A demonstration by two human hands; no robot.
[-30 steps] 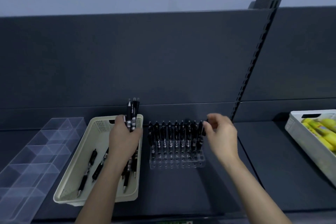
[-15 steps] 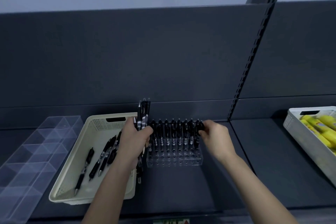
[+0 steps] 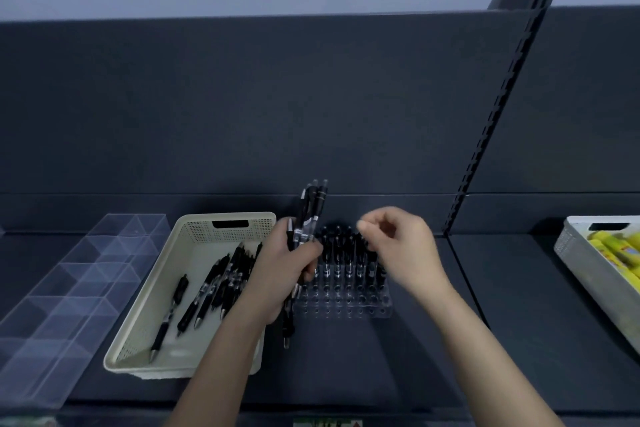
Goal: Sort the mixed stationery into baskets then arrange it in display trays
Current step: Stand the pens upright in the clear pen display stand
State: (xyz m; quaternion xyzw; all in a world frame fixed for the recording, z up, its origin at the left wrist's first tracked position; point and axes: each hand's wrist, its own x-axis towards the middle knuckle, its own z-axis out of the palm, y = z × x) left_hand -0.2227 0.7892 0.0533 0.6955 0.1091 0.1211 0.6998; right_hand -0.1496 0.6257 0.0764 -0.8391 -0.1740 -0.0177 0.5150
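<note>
My left hand grips a bundle of black pens upright, between the cream basket and the clear pen display tray. Several black pens lie loose in the basket. Black pens stand in the tray's back rows; its front holes are bare. My right hand hovers over the standing pens with fingers loosely curled and blurred, holding nothing that I can see.
A clear divided tray lies at the left on the dark shelf. A grey basket with yellow items stands at the right edge. The dark back panel and a slotted upright rise behind.
My right hand has lifted off the tray's right end and moved left above the standing pens. My left hand with the pen bundle has shifted right, toward the tray.
</note>
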